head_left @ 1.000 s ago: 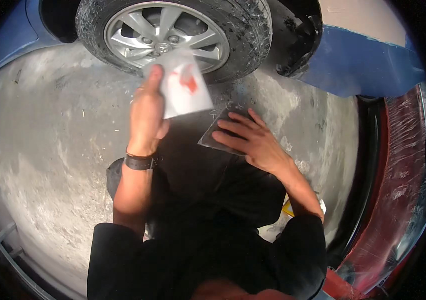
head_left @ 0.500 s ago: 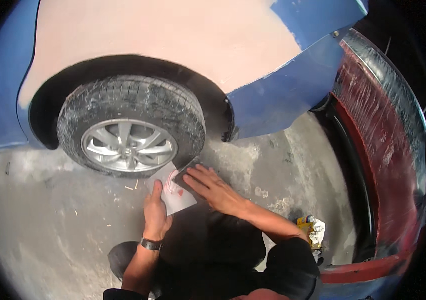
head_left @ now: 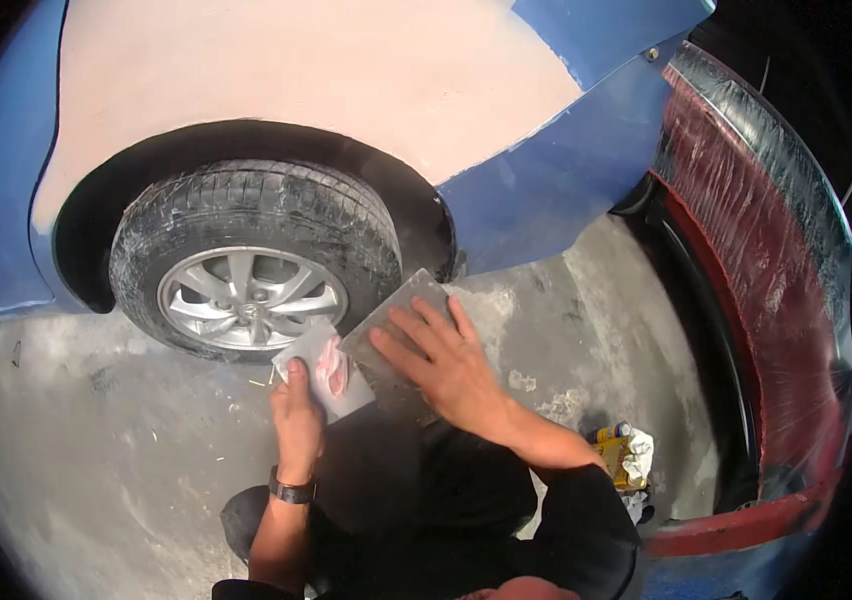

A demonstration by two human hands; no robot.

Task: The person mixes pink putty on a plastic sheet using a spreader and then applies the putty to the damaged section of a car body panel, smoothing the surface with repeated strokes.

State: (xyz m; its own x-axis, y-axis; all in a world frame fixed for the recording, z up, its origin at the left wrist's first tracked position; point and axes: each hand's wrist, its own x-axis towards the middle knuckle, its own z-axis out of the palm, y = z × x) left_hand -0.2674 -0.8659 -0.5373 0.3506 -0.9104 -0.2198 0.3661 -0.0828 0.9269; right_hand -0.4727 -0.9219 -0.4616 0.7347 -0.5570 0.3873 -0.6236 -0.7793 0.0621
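Observation:
My left hand [head_left: 296, 422] grips a small white mixing board [head_left: 354, 404] by its edge, with the thumb on top. A lump of pale pink putty [head_left: 332, 366] lies on the board. In my right hand [head_left: 458, 378] is a thin grey spreader [head_left: 412, 291], its fingers laid out flat across the blade. The spreader's lower left corner is close to the putty; whether it touches, I cannot tell. Both hands are held low in front of the car wheel [head_left: 254, 298].
Beyond rises a blue car panel [head_left: 546, 190] with a large beige patch [head_left: 316, 70] above the wheel arch. To the right curves a dusty red bumper [head_left: 731, 220]. A yellow can [head_left: 618, 462] and crumpled white paper [head_left: 638, 455] sit on the concrete floor [head_left: 126, 440].
The spreader has swung up and right, showing more of its face. The putty has gone from red-streaked smears to a paler pink lump. The board has shifted slightly left.

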